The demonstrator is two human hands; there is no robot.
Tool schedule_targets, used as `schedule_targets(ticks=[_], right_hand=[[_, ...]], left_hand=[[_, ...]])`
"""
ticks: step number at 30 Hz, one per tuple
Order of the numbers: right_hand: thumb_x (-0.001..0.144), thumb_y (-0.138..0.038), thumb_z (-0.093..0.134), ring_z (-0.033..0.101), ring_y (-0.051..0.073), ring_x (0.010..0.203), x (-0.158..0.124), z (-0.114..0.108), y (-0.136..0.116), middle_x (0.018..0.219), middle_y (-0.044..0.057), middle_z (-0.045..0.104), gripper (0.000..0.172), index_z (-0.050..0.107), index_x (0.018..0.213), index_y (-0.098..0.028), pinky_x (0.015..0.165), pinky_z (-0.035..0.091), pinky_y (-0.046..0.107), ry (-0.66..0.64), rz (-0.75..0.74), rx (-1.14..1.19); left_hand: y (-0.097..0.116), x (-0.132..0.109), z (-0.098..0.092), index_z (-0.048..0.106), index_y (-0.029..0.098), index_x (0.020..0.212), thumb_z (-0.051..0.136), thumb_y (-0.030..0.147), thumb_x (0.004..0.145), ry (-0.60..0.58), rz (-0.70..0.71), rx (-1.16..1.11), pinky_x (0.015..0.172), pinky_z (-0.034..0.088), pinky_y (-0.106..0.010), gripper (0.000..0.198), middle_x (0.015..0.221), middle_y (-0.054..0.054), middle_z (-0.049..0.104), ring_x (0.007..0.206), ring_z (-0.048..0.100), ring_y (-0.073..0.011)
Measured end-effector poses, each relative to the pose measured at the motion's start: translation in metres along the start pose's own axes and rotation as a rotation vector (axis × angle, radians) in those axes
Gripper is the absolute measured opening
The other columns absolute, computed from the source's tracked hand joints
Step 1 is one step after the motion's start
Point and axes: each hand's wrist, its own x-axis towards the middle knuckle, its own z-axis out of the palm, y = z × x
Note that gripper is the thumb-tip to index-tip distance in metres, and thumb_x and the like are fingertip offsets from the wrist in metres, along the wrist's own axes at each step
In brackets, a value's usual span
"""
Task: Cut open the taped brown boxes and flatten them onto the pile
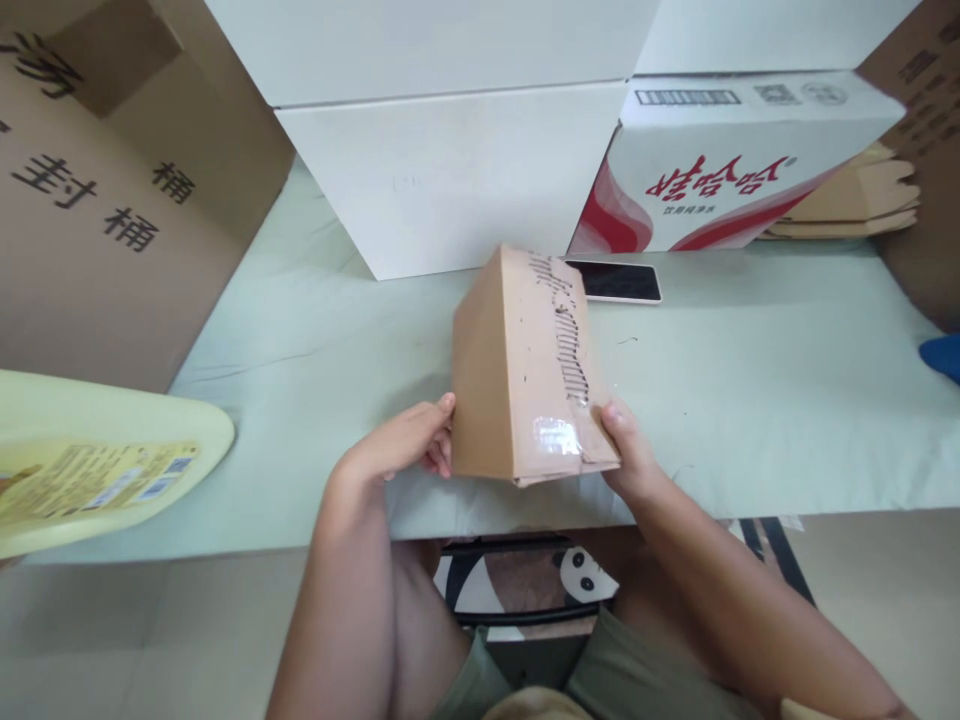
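Note:
A brown cardboard box (536, 370) is tilted between my two hands near the front edge of the table. Dark zigzag marks run down its top, and a strip of clear tape shines near its lower end. My left hand (426, 440) presses its thumb and curled fingers against the box's left side. At the lower right corner, my right hand (628, 450) grips the box with the thumb on top; its other fingers are hidden beneath. Behind the box, partly covered by it, lies a phone (622, 282) with a dark screen.
White cartons (457, 175) stand along the back, beside a red-and-white water carton (697, 180). Folded cardboard (847, 200) sits at the back right. A large brown carton (112, 200) and a pale yellow bottle (112, 455) flank the left. A blue object (942, 356) shows at the right edge.

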Motion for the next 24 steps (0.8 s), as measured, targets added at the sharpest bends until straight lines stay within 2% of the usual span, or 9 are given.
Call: schedule_targets(ticks=[2,3,6,9,12,14,17,21,24], right_hand=[[0.096,-0.080,0.051,0.042,0.032,0.162,0.001,-0.004,-0.001,0.176,0.006,0.040,0.088,0.032,0.169,-0.035,0.131,0.042,0.055,0.004,-0.001,0.063],[0.092,-0.080,0.057,0.038,0.032,0.164,0.001,-0.005,-0.002,0.179,0.005,0.034,0.092,0.030,0.169,-0.038,0.132,0.041,0.056,0.005,-0.008,0.075],[0.092,-0.078,0.060,0.035,0.034,0.165,0.001,-0.007,-0.009,0.179,0.005,0.031,0.078,0.047,0.157,-0.036,0.130,0.042,0.057,-0.037,-0.030,0.035],[0.095,-0.074,0.059,0.041,0.034,0.160,0.000,-0.006,-0.013,0.176,0.008,0.035,0.065,0.056,0.145,-0.033,0.126,0.046,0.055,-0.114,-0.027,0.056],[0.095,-0.071,0.061,0.045,0.033,0.157,0.001,-0.002,-0.012,0.175,0.007,0.037,0.060,0.054,0.143,-0.035,0.121,0.050,0.053,-0.185,-0.026,0.136],[0.094,-0.074,0.062,0.050,0.032,0.153,0.003,0.000,-0.010,0.171,0.008,0.042,0.059,0.054,0.138,-0.035,0.120,0.050,0.052,-0.210,-0.012,0.177],[0.092,-0.075,0.064,0.053,0.031,0.150,0.006,0.002,-0.010,0.168,0.009,0.045,0.059,0.055,0.134,-0.034,0.119,0.051,0.050,-0.215,-0.006,0.205],[0.096,-0.070,0.063,0.053,0.030,0.151,0.008,0.005,-0.013,0.169,0.009,0.043,0.052,0.057,0.133,-0.034,0.116,0.052,0.049,-0.237,-0.055,0.188],[0.096,-0.070,0.062,0.052,0.030,0.152,0.008,0.005,-0.012,0.167,0.008,0.047,0.052,0.057,0.134,-0.035,0.117,0.052,0.050,-0.234,-0.045,0.151]], left_hand=[[0.002,0.003,0.000,0.068,0.018,0.073,0.050,0.096,0.077,-0.033,-0.002,0.062,0.058,0.052,-0.035,0.080,0.059,-0.008,0.068,0.055,0.064,-0.0217],[0.003,0.006,-0.001,0.068,0.018,0.076,0.054,0.092,0.079,0.005,0.024,0.077,0.060,0.053,-0.035,0.075,0.062,-0.006,0.068,0.057,0.065,-0.0214],[0.001,0.014,-0.003,0.071,0.018,0.100,0.062,0.079,0.084,0.277,0.208,0.047,0.074,0.059,-0.038,0.063,0.082,-0.007,0.075,0.075,0.072,-0.0238],[-0.003,0.022,-0.004,0.067,0.023,0.127,0.064,0.077,0.087,0.560,0.529,-0.068,0.094,0.062,-0.046,0.068,0.123,-0.014,0.077,0.112,0.075,-0.0310],[-0.009,0.025,0.000,0.062,0.032,0.140,0.066,0.078,0.088,0.584,0.871,-0.076,0.113,0.056,-0.051,0.069,0.165,-0.013,0.052,0.153,0.052,-0.0366],[-0.012,0.024,0.006,0.062,0.035,0.142,0.064,0.075,0.092,0.557,1.026,0.020,0.124,0.046,-0.056,0.064,0.178,-0.008,0.035,0.165,0.034,-0.0382],[-0.014,0.022,0.015,0.065,0.033,0.135,0.059,0.065,0.100,0.565,1.080,0.123,0.132,0.034,-0.061,0.048,0.182,-0.006,0.024,0.168,0.026,-0.0393],[-0.017,0.021,0.019,0.065,0.031,0.122,0.056,0.056,0.102,0.653,1.059,0.147,0.131,0.035,-0.062,0.034,0.179,-0.006,0.027,0.167,0.027,-0.0385],[-0.018,0.022,0.018,0.063,0.029,0.117,0.053,0.042,0.101,0.718,1.022,0.145,0.129,0.038,-0.062,0.024,0.177,-0.008,0.031,0.166,0.029,-0.0374]])
